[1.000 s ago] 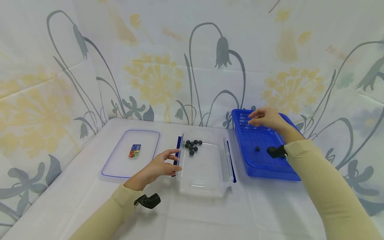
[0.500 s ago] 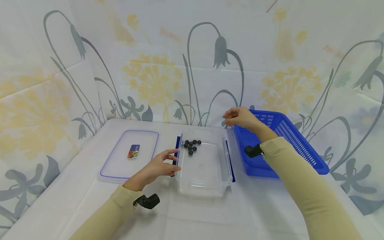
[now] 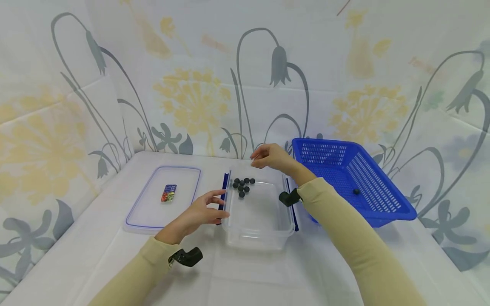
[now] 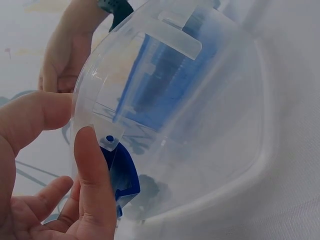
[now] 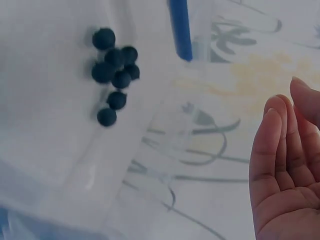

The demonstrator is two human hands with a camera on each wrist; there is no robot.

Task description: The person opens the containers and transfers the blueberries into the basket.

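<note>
A clear plastic food container (image 3: 260, 240) with blue side latches stands in the middle of the table, several blueberries (image 3: 241, 188) clustered at its far left. My left hand (image 3: 200, 212) is at its left side. Thumb and index finger are spread apart, their tips at the rim beside a lowered blue latch (image 4: 122, 175). Over the container's far edge hovers my right hand (image 3: 277, 158), thumb close to the gathered fingertips. In the right wrist view no item shows between them; I cannot tell whether the fingertips hide one.
A blue plastic basket (image 3: 325, 152) stands at the right, partly behind the right sleeve, with a blueberry (image 3: 356, 191) visible inside. A clear lid (image 3: 149, 212) with blue edging and a printed label (image 3: 169, 193) lies at the left. Flowered cloth hangs behind the table.
My right hand has moved left from above the basket to the container's far edge, uncovering the basket's right side. The left hand stays at the container's side.
</note>
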